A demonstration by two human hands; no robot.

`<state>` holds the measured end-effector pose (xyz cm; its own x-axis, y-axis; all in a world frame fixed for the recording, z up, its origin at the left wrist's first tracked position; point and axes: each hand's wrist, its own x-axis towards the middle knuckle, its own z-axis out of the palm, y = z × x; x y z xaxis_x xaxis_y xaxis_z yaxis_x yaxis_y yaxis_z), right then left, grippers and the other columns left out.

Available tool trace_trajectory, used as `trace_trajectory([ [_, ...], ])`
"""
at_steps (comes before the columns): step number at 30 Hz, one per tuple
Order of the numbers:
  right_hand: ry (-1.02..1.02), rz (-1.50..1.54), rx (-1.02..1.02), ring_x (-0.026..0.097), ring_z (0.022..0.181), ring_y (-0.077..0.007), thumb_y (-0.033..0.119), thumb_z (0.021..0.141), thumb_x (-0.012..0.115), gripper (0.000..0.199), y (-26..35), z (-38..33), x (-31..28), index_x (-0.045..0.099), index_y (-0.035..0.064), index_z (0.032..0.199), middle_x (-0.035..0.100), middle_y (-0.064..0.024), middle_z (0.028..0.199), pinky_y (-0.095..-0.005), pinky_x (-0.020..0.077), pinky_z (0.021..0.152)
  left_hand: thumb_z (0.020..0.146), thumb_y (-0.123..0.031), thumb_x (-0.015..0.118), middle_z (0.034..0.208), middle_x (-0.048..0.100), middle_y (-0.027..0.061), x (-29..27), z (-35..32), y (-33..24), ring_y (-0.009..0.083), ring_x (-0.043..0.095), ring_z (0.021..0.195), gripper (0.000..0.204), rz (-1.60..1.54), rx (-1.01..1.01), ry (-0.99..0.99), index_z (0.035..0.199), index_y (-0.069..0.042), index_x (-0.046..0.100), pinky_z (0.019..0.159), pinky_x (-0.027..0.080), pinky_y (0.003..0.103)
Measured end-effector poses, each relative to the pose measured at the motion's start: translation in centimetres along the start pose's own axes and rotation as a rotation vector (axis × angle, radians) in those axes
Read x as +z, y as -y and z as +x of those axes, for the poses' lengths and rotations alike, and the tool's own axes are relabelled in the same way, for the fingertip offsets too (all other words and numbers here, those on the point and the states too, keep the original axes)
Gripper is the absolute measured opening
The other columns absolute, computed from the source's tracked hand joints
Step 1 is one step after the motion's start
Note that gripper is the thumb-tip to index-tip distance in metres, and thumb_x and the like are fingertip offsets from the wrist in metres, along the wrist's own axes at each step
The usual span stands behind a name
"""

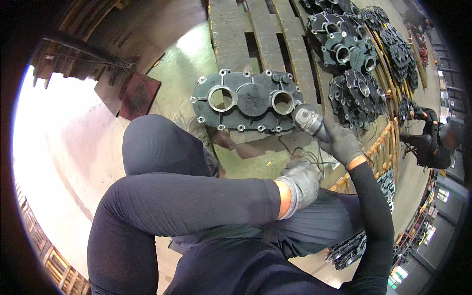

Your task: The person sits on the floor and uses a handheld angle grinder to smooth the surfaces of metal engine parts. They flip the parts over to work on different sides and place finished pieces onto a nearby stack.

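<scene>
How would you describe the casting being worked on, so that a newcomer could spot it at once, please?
Start at the wooden pallet and go to its near edge. There a flat, dark grey cover plate lies alone, the power tool in the right hand at its corner. Unlike the round castings stacked behind, it is oblong with two large bores.

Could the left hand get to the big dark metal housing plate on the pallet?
Probably yes: the gloved left hand rests by the knee, with only thin cables between it and the dark metal housing plate.

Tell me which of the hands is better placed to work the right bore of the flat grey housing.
Probably the right hand: it grips the power tool beside the housing's right bore. The left hand sits lower, by the cable.
</scene>
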<state>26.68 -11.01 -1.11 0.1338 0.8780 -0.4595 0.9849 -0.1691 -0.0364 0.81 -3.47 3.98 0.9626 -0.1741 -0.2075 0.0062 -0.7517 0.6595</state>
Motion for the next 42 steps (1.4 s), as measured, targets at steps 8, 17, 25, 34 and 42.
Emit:
trace_trajectory([
  [8,-0.105,0.670,0.225,0.076,0.107,-0.0398,0.046,0.086,0.085,0.072,0.0,2.3,-1.4,0.067,-0.0008,0.138,0.077,-0.0261,0.120,-0.0456,0.0569,0.096,0.094,-0.027,0.070,0.103,0.083,0.0058,0.1,1.1,-0.3,0.0282,0.079,0.097,0.025,0.251,0.147,0.136,0.111,-0.019,0.087,0.074,0.059,0.045],
  [17,0.058,0.870,0.234,0.076,0.097,-0.0261,0.040,0.088,0.085,0.061,2.6,9.0,-1.4,0.073,-0.0065,0.126,0.080,-0.0184,0.109,-0.0392,0.0577,0.089,0.097,-0.026,0.067,0.105,0.084,0.0054,2.1,0.5,0.8,0.0299,0.079,0.102,0.027,0.152,0.020,-0.016,0.113,-0.020,0.087,0.080,0.057,0.047],
  [25,0.066,1.163,0.364,0.074,0.073,-0.0193,0.032,0.095,0.082,0.048,2.8,6.1,-0.8,0.070,-0.0068,0.121,0.075,-0.0115,0.093,-0.0334,0.0600,0.066,0.097,-0.027,0.066,0.099,0.083,0.0100,-0.5,-0.5,-0.2,0.0317,0.080,0.094,0.027,0.186,0.053,0.146,0.110,-0.014,0.087,0.077,0.058,0.049],
  [34,-0.069,1.753,0.519,0.077,0.072,-0.0275,0.029,0.100,0.077,0.046,6.7,0.6,4.1,0.063,-0.0077,0.123,0.074,-0.0168,0.094,-0.0401,0.0671,0.063,0.090,-0.021,0.069,0.084,0.074,0.0169,2.6,-0.5,-0.1,0.0364,0.073,0.080,0.020,-0.242,-0.038,-0.286,0.090,-0.006,0.081,0.073,0.056,0.049],
  [42,-0.130,1.777,0.525,0.074,0.077,-0.0220,0.029,0.104,0.075,0.040,13.3,-1.9,4.3,0.064,-0.0061,0.119,0.074,-0.0146,0.094,-0.0351,0.0621,0.070,0.091,-0.019,0.070,0.095,0.082,0.0132,-1.3,-3.3,-0.3,0.0314,0.079,0.087,0.022,0.170,0.157,-0.097,0.102,-0.012,0.087,0.073,0.061,0.044],
])
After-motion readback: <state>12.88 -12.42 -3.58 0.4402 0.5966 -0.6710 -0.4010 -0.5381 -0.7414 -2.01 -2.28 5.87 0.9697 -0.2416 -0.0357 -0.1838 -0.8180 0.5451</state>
